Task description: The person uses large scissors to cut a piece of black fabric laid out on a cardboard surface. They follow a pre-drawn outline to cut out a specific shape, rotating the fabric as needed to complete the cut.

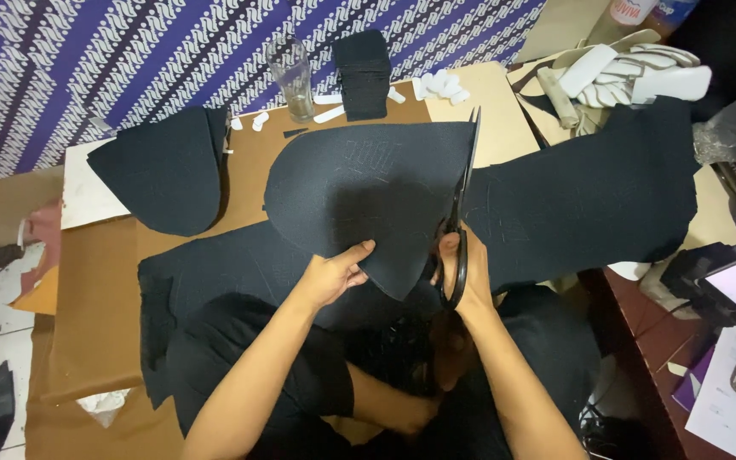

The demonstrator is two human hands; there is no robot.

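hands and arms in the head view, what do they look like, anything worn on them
Both arms are bare from the hands up past the elbows, with no gloves on the left hand or the right hand. No watch, ring or bracelet shows. Dark black short sleeves begin near the upper arms, part of a black top.

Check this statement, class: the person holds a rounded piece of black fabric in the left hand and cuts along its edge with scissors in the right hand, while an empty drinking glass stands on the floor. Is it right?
Not quite. The head view shows the glass on the table, not the floor. The rest holds: left hand grips the black fabric; right hand works the scissors.
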